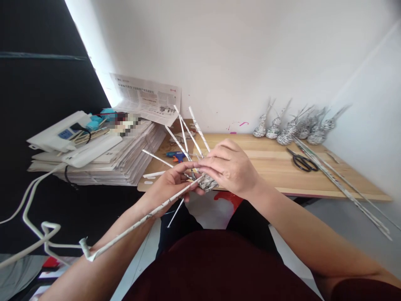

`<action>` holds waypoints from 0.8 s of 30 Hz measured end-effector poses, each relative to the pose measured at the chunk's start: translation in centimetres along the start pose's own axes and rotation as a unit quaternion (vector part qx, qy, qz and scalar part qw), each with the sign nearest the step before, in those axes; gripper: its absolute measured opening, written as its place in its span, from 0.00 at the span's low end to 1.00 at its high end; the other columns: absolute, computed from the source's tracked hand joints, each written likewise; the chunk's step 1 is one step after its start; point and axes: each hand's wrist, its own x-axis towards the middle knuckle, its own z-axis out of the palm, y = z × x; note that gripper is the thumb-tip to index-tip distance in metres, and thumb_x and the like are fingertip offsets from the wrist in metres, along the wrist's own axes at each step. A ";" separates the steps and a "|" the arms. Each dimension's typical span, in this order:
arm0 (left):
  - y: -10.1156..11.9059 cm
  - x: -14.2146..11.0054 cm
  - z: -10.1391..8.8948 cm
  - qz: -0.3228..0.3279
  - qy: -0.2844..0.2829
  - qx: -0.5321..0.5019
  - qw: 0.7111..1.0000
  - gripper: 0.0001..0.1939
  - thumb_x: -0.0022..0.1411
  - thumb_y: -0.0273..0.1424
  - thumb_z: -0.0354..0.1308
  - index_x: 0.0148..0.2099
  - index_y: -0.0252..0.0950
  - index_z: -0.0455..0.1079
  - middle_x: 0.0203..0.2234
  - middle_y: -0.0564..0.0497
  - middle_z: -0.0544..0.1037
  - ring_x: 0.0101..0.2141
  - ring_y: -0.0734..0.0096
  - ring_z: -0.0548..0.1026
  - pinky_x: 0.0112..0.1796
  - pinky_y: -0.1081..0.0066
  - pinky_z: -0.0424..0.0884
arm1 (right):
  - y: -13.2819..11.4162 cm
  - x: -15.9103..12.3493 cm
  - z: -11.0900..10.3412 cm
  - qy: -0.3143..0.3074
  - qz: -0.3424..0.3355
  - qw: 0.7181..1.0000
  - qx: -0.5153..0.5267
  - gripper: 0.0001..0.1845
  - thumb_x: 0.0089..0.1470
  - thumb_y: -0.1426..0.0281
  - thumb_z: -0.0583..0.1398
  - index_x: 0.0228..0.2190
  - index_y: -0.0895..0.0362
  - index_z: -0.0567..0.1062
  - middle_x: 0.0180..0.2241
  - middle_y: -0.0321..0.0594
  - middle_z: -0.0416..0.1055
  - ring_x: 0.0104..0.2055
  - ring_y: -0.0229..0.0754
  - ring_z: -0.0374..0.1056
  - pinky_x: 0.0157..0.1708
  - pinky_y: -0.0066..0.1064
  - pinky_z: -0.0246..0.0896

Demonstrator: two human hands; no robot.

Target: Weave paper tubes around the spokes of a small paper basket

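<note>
Between my hands is a small woven newspaper piece, with several rolled paper tubes fanning out from it toward the wall and to the left. My left hand grips it from the left, fingers curled round its underside. From above and the right, my right hand pinches the weave where the tubes meet it; its fingertips touch those of the left. One long paper tube runs from the piece back over my left forearm and is bent at its end. The piece's lower side is partly hidden by my fingers.
A wooden table holds black-handled scissors, long paper tubes overhanging its front edge, and several gourd-shaped woven pieces. Behind my left hand lies a blue glue gun. A newspaper stack bears a white power strip.
</note>
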 end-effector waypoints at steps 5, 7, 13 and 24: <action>0.2 -0.1 0.6 -0.028 -0.003 -0.077 0.997 0.27 0.56 0.28 0.71 0.57 0.40 0.71 0.30 0.50 0.81 0.30 0.70 0.81 0.21 0.82 0.66 | 0.0 -0.3 -0.3 0.022 -0.017 0.999 -0.041 0.08 0.62 0.72 0.62 0.32 0.52 0.81 0.33 0.39 0.76 0.39 0.44 0.66 0.41 0.38 0.67; 0.3 -0.1 0.9 -0.030 -0.002 -0.101 0.994 0.26 0.55 0.27 0.72 0.56 0.41 0.73 0.30 0.50 0.81 0.29 0.71 0.81 0.20 0.82 0.65 | 0.0 -0.4 -0.5 0.042 -0.035 0.996 -0.065 0.07 0.61 0.74 0.62 0.34 0.52 0.80 0.33 0.38 0.77 0.39 0.44 0.66 0.41 0.37 0.67; 0.5 -0.3 1.2 -0.041 -0.008 -0.101 0.994 0.27 0.55 0.26 0.72 0.57 0.46 0.76 0.34 0.50 0.81 0.29 0.73 0.80 0.20 0.82 0.64 | -0.2 -0.6 -0.4 0.063 -0.019 0.994 -0.082 0.08 0.61 0.75 0.61 0.30 0.53 0.77 0.30 0.39 0.75 0.37 0.45 0.66 0.40 0.39 0.66; -0.2 -0.3 0.9 -0.001 -0.041 -0.069 0.997 0.30 0.61 0.28 0.68 0.64 0.51 0.69 0.33 0.50 0.81 0.31 0.75 0.79 0.22 0.83 0.63 | -0.9 -1.1 -0.8 0.100 0.117 0.987 0.043 0.04 0.60 0.72 0.63 0.34 0.54 0.80 0.32 0.39 0.76 0.38 0.44 0.69 0.41 0.39 0.67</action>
